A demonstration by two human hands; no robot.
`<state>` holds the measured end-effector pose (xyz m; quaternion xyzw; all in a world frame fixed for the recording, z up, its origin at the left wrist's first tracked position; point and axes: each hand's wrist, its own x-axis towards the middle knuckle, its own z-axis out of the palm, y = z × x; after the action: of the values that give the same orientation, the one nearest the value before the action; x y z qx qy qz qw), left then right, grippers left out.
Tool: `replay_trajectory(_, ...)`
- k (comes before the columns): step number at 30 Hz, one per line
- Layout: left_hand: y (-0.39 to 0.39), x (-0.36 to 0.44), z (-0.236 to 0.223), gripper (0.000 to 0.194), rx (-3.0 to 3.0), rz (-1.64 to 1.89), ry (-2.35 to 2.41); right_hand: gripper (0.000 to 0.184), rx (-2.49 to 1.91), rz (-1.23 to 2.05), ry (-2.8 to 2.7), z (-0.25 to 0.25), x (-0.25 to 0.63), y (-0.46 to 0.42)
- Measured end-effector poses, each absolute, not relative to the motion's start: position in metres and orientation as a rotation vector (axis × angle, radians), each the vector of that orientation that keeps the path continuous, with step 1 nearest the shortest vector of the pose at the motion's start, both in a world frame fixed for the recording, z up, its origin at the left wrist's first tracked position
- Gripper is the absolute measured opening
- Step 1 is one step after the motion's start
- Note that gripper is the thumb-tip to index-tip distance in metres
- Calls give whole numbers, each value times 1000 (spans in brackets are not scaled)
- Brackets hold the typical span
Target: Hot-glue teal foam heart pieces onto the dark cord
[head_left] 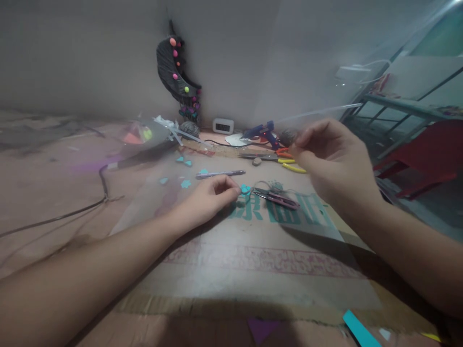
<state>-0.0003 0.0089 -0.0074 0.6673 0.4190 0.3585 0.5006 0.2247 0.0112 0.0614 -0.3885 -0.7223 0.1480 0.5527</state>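
My left hand (217, 193) rests low over the work sheet, thumb and forefinger pinched on a small turquoise flower-shaped cutout (245, 189). Right beside the cutout lie dark-handled thread snips (278, 198) with their blades pointing toward it. A thin cord (265, 183) loops on the sheet behind the snips. My right hand (325, 154) is raised at the right, its thumb and fingertips closed together. What sits between those fingertips, if anything, is too small to make out. Several more turquoise cutouts (185, 184) and a pen (220, 174) lie beyond my left hand.
Farther back are a blue glue gun (265, 134), yellow-handled pliers (293, 167), a stone (256, 162) and a white digital clock (223, 126). A dark crescent ornament (171, 67) hangs on the wall. A black cable (72, 212) crosses the left; a red stool (423, 154) stands right.
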Motion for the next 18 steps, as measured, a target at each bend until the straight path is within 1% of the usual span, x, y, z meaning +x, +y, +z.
replay_trajectory(4, 9, -1, -8, 17, 1630, 864, 1001, 20, -865, 454, -1826, 59, 214, -6)
replay_trajectory(8, 9, 0, -7, 17, 1618, 860, 1013, 21, -832, 675, -1932, 46, 208, -17)
replay_trajectory(11, 9, 0, -6, 17, 1614, 862, 1001, 19, -824, 814, -1890, 37, 206, -18)
replay_trajectory(13, 9, 0, -6, 17, 1620, 865, 998, 16, -833, 861, -1830, 35, 205, -16)
replay_trajectory(17, 9, 0, -6, 17, 1642, 872, 1033, 3, -945, 881, -1832, 34, 205, -13)
replay_trajectory(18, 9, 0, -5, 18, 1644, 870, 1044, 4, -979, 878, -1867, 33, 206, -13)
